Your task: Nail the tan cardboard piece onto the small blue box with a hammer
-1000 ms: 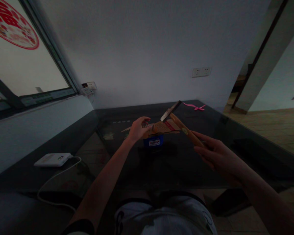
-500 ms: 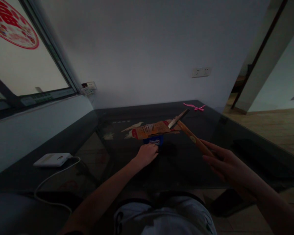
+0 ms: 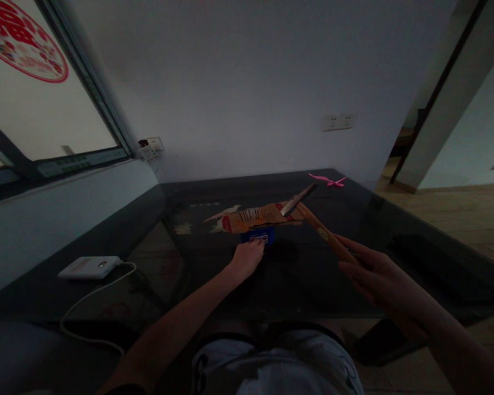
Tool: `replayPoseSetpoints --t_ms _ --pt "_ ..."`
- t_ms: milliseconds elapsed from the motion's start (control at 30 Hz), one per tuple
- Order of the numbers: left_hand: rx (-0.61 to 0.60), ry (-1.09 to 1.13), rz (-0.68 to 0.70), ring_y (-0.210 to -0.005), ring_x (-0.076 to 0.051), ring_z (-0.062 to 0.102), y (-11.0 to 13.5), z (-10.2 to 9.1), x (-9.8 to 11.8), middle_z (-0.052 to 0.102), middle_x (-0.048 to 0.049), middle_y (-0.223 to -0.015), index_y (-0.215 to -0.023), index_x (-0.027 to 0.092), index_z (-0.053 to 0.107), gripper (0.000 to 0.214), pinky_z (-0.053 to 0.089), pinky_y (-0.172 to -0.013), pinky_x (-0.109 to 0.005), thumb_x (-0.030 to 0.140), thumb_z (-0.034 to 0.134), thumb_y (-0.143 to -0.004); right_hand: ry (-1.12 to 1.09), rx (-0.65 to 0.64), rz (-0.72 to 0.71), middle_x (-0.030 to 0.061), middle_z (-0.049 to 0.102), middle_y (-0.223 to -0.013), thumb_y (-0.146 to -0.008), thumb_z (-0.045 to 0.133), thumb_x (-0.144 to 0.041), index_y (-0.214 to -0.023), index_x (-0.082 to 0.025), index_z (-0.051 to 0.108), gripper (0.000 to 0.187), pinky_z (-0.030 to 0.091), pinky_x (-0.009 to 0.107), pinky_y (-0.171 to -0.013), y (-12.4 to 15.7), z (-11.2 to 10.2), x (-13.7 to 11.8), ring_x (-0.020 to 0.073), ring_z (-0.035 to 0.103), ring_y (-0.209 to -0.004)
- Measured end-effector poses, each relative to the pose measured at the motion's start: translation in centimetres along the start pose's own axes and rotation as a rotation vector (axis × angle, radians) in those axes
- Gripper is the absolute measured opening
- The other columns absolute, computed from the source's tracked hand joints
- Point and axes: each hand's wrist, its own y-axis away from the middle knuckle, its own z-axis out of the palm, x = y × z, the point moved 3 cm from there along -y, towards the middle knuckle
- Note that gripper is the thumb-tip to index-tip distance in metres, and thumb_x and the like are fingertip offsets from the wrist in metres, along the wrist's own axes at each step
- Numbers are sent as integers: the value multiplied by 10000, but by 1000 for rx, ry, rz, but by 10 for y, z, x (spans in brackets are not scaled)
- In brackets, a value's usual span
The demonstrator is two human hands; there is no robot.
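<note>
My right hand is closed round the wooden handle of a hammer. Its metal head rests at, or just above, the right end of a flattened brown and red printed package; contact is hard to make out. Beneath the package's front edge shows a small blue object with a white label, perhaps a box. My left hand is curled against the front of this blue object, with its fingertips partly hidden. The package lies across the top of the blue object, its torn pale flaps pointing left.
All this stands on a dark glossy table. A white power bank with a white cable lies at the left. At the far right corner is a pink ribbon. A dark flat object lies near the right edge. Behind the table rises a wall.
</note>
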Motion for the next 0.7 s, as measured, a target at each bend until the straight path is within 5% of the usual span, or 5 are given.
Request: replayPoseSetpoints --t_ms 367,533,700 --pt "-4 -6 43 -893 -271 629 2 -7 9 659 -161 -924 -913 93 627 185 484 -742 -353 110 476 -808 -5 -6 3 -88 383 -474 -812 560 -434 -1433 -190 298 717 307 190 -336 0 2 -2 82 378 -356" --pt "50 305 175 -746 -168 626 12 -36 12 679 -33 -807 -977 190 637 227 459 -679 -253 156 568 -764 -5 -2 11 -85 397 -478 -800 571 -445 -1432 -191 292 736 318 191 -333 0 1 -1 88 391 -361" --pt "307 525 215 -811 -153 621 -3 -77 -14 686 -29 -882 -913 185 664 158 455 -765 -254 198 579 -780 -25 1 1 -82 404 -500 -799 574 -442 -1427 -203 302 725 321 186 -327 -3 1 -5 80 390 -359"
